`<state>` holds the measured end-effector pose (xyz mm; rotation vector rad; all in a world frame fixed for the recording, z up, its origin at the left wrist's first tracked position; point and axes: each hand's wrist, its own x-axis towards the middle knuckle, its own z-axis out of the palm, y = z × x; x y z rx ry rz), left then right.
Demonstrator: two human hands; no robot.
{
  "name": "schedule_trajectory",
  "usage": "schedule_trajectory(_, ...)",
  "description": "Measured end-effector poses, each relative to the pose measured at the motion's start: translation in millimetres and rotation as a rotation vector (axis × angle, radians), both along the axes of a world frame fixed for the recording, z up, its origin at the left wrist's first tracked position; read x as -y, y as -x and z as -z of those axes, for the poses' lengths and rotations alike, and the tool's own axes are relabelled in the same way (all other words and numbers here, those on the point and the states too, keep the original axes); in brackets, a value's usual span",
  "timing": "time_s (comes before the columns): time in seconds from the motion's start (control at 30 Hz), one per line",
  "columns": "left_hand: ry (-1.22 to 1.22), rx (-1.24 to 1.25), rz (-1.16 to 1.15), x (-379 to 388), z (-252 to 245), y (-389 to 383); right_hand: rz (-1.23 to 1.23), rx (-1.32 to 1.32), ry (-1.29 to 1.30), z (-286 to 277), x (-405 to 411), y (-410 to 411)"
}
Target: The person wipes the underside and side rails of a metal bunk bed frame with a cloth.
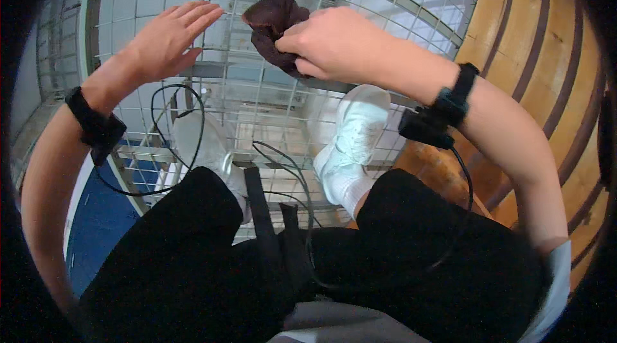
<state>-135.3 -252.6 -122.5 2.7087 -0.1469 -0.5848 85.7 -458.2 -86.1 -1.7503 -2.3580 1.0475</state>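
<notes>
Bunched in my right hand (332, 42) is a dark brown cloth (274, 30), held above a metal wire grid (231, 1). The fingertips pinch its near side, and part of the cloth is hidden behind the hand. My left hand (166, 37) hovers to the left over the same grid, palm down. Its fingers lie side by side and the thumb stands apart, with nothing held. Whether the cloth touches the wires cannot be made out.
Both white shoes (354, 126) stand on the grid. Wooden slats (530, 30) run along the right. Black cables (202, 121) loop from the wrist-worn devices (429, 121) across the legs. A blue surface (99, 227) lies lower left.
</notes>
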Motion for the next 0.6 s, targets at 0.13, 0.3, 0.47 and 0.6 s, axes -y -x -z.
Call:
schedule_trajectory(0.13,0.063,0.045,-0.032,5.0,0.8,1.5,-0.039,-0.015,0.117,15.5,-6.8,-3.2)
schedule_trajectory(0.3,0.078,0.16,-0.093,26.4,-11.7,-9.7,0.339,-0.556,0.108,22.2,4.5,-48.3)
schedule_trajectory(0.47,0.146,0.284,0.036,49.6,-21.2,-53.2,0.721,-0.343,0.303,-6.1,18.0,-88.9)
schedule_trajectory(0.6,0.058,0.351,0.197,70.2,4.8,-73.8,0.693,-0.135,0.25,7.6,47.6,-106.0)
